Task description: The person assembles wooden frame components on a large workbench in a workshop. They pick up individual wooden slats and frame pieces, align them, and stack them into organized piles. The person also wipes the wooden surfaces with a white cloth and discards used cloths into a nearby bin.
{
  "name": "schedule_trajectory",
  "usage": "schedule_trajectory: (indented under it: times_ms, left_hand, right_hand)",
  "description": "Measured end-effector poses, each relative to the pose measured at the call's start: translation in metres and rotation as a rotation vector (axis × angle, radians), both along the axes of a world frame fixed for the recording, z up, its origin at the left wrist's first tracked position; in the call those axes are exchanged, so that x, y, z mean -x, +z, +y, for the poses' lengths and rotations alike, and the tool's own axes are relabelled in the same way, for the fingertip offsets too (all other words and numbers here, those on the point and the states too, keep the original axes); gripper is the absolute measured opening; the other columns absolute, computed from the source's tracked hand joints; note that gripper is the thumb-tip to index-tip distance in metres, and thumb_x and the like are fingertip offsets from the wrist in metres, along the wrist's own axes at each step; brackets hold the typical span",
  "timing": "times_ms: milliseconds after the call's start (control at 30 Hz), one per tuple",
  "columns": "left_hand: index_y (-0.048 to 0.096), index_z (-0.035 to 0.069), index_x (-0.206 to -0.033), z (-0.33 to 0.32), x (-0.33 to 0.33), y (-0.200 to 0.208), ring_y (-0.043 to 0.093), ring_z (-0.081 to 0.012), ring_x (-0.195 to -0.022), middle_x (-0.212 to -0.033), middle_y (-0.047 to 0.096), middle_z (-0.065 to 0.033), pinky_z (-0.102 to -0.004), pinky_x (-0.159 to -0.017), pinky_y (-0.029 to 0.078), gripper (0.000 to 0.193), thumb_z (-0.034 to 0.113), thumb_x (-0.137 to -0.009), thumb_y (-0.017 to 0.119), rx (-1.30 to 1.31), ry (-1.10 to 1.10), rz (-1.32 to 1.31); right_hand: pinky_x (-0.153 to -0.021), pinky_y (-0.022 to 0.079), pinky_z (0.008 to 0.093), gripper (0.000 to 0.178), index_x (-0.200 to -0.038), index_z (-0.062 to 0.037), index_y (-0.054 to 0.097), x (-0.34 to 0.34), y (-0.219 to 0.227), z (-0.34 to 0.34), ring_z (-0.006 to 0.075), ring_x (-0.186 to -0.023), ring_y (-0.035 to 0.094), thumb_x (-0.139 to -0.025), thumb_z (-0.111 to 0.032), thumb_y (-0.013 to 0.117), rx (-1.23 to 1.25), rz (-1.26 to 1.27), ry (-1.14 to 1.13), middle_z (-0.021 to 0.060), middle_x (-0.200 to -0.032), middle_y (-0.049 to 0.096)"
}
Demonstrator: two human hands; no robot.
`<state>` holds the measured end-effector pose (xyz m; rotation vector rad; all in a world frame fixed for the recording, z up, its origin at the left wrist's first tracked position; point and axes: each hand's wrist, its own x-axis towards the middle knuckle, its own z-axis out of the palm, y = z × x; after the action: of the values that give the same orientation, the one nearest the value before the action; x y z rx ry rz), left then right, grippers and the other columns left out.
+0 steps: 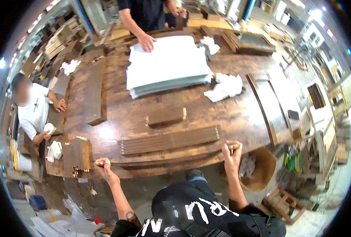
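Observation:
A long dark-brown wooden slat (167, 161) spans the space between my hands along the table's front edge. My left hand (104, 166) is closed round its left end, beside a stack of short brown slats (77, 153). At the other end, my right hand (232, 152) has its fingers curled shut on the slat. Just beyond it lies a row of long brown slats (169, 141), side by side on the wooden table (207, 114). Farther back sits a shorter bundle of slats (165, 117) with light-coloured fittings at its ends.
A pile of white sheets (169, 63) lies mid-table, a co-worker's hand (146, 42) on it. Crumpled white cloth (224, 87) is beside it. Assembled frame pieces (262, 106) are at right. Another person (33, 106) sits left. A cardboard bin (264, 170) stands near my right arm.

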<state>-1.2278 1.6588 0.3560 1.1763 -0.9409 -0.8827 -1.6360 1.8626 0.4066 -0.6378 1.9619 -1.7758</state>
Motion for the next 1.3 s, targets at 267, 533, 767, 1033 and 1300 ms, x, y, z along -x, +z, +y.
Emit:
schedule_trajectory:
  times_ms: [267,533,767,1033,1300]
  left_hand:
    - [0.049,0.015,-0.106,0.000,0.016,-0.002,0.047,-0.0176,-0.107,-0.101,0.050,0.0000,-0.0351,-0.108,0.024,0.033,0.031,-0.083,0.067,-0.006,0.049,-0.005]
    - [0.045,0.014,-0.102,0.007,0.009,0.004,0.042,-0.0130,-0.095,-0.097,0.039,0.0011,-0.0278,-0.095,0.032,0.033,0.025,-0.080,0.068,0.004,0.038,0.044]
    - [0.043,0.014,-0.107,0.005,0.021,0.010,0.041,-0.0137,-0.097,-0.100,0.037,0.0008,-0.0260,-0.097,0.030,0.043,0.026,-0.077,0.071,-0.028,0.022,0.121]
    - [0.052,0.013,-0.103,0.006,-0.005,0.010,0.048,-0.0178,-0.095,-0.096,0.046,-0.0021,-0.0311,-0.092,0.039,0.050,0.053,-0.080,0.072,0.001,-0.004,-0.082]
    - [0.056,0.005,-0.096,-0.014,-0.022,0.032,0.055,-0.0156,-0.063,-0.069,0.058,-0.0056,-0.0321,-0.065,0.047,0.068,0.069,-0.096,0.033,0.067,0.005,0.160]
  right_hand:
    - [-0.090,0.051,0.0395,0.043,-0.118,-0.0034,0.065,0.130,-0.055,-0.124,0.0284,-0.106,0.064,-0.097,-0.040,0.055,-0.490,0.520,0.675,0.0166,-0.115,0.068]
    - [-0.090,0.050,0.0413,0.041,-0.112,-0.0140,0.073,0.129,-0.106,-0.196,0.0322,-0.105,0.065,-0.089,-0.047,0.065,-0.816,0.560,1.366,0.0152,-0.113,0.069]
    - [-0.088,0.050,0.0385,0.047,-0.114,-0.0065,0.069,0.140,-0.112,-0.209,0.0297,-0.105,0.066,-0.088,-0.046,0.066,-0.634,0.671,1.408,0.0143,-0.111,0.071]
    - [-0.090,0.047,0.0388,0.063,-0.122,-0.0015,0.058,0.087,-0.030,-0.194,0.0279,-0.108,0.061,-0.078,-0.041,0.079,-0.510,0.755,1.337,0.0168,-0.116,0.064]
    - [-0.072,0.048,0.0335,0.047,-0.131,-0.0006,0.049,0.061,0.147,-0.168,0.0203,-0.077,0.062,-0.090,-0.021,0.064,-0.726,0.631,1.758,0.0099,-0.080,0.064]
